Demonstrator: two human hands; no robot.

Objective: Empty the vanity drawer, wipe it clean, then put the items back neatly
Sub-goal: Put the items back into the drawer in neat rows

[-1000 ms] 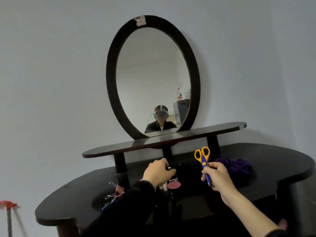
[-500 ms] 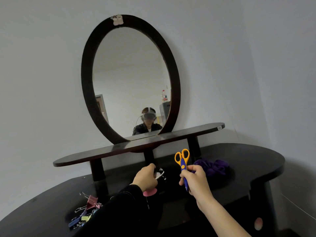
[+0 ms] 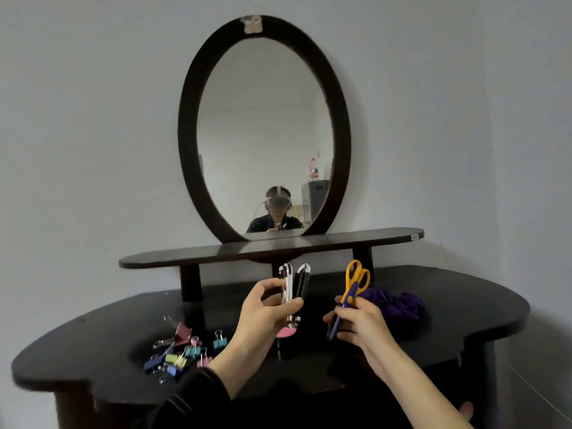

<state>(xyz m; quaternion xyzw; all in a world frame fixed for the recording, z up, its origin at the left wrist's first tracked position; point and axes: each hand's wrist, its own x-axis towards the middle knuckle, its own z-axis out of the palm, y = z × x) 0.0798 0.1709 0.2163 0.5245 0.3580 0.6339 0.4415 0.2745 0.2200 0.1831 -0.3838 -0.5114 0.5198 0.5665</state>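
Raised since a moment ago, the left hand (image 3: pixel 263 314) now grips two upright clip-like tools (image 3: pixel 294 284), hard to identify, above the vanity top (image 3: pixel 464 308). Right hand (image 3: pixel 360 322) clasps the orange-handled scissors (image 3: pixel 351 289), blades hidden.

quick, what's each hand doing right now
Left hand: closed on two clippers.
Right hand: closed on scissors.

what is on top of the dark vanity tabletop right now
On the dark vanity tabletop lie a pile of coloured binder clips at left, a purple scrunchie at right, and a small pink disc, partly covered by the left hand. Anything behind the hands is hidden.
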